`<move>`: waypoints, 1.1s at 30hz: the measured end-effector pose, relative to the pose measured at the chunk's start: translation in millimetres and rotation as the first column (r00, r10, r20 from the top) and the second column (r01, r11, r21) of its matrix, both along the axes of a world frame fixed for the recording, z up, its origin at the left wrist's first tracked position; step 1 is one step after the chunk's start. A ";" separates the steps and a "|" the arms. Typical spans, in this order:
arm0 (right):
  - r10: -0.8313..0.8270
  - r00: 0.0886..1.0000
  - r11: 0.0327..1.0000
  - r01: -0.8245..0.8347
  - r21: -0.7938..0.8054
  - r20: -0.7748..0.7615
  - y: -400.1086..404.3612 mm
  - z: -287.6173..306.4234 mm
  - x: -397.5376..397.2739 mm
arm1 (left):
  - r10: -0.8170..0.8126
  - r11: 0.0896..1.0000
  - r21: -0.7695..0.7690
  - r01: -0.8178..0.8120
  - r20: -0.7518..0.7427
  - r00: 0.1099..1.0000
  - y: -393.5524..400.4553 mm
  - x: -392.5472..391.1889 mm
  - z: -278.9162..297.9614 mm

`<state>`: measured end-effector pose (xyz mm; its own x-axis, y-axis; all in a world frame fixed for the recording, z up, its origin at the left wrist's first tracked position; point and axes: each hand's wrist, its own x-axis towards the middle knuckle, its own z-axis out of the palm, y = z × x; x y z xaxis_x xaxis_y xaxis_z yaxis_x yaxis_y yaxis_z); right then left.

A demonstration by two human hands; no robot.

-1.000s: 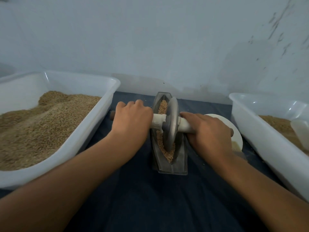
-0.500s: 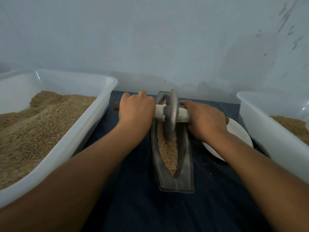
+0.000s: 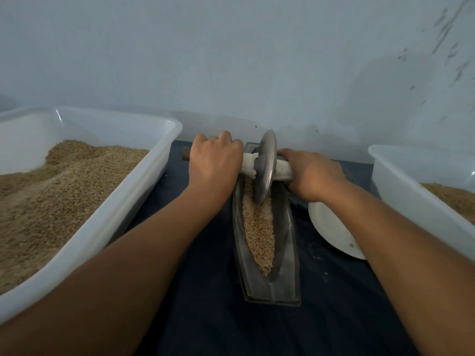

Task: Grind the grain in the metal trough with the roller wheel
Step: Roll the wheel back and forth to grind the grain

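Note:
A narrow boat-shaped metal trough (image 3: 286,276) lies lengthwise on a dark cloth, holding a strip of tan grain (image 3: 258,227). The grey roller wheel (image 3: 266,168) stands upright in the trough's far end, on a rod wrapped in white (image 3: 248,164). My left hand (image 3: 214,163) grips the rod left of the wheel. My right hand (image 3: 312,173) grips it on the right. The rod's brown left tip (image 3: 185,154) sticks out past my left hand.
A big white tub (image 3: 133,206) heaped with grain stands at the left. Another white tub (image 3: 411,196) with grain stands at the right. A white plate (image 3: 331,229) lies between trough and right tub, partly under my right forearm. A pale wall rises close behind.
Both hands pushed the wheel away from me, from the trough's middle to its far end. Grain in the near half of the trough is now uncovered.

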<state>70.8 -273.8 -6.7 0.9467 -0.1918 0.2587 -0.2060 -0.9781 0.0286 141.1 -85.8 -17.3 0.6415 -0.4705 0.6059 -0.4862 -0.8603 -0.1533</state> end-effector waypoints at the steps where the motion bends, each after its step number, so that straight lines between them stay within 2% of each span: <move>1: -0.009 1.000 1.000 0.009 -0.001 0.018 1.0 -1.9 -3.0 | -0.003 1.000 0.008 0.003 -0.004 1.000 0.9 -1.2 -0.4; 7: -0.025 0.995 1.000 0.024 0.009 0.096 11.8 -10.8 -28.5 | -0.014 0.998 0.054 0.015 -0.023 1.000 10.0 -17.1 3.4; 15: -0.007 0.976 0.999 0.015 -0.036 0.217 35.7 -11.7 -58.8 | -0.025 0.999 0.019 0.025 -0.034 0.999 32.2 -48.1 -5.6; 21: 0.017 0.962 0.997 0.006 -0.083 0.274 46.8 -15.4 -82.3 | -0.008 0.992 0.127 0.026 -0.142 0.990 43.0 -65.6 6.7; 26: 0.081 0.946 0.997 -0.072 -0.040 0.315 51.0 -18.1 -99.2 | 0.000 0.985 0.170 0.032 -0.188 0.982 47.1 -74.9 11.7; 33: 0.033 0.976 0.998 -0.019 -0.067 0.217 46.3 -14.9 -85.6 | 0.015 0.987 0.160 0.020 -0.212 0.977 37.1 -64.9 11.6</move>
<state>-14.8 -227.5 -21.5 0.8707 -0.1446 0.4701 -0.1890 -0.9808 0.0484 76.2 -48.7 -5.7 0.7459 -0.5521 0.3726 -0.5246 -0.8317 -0.1820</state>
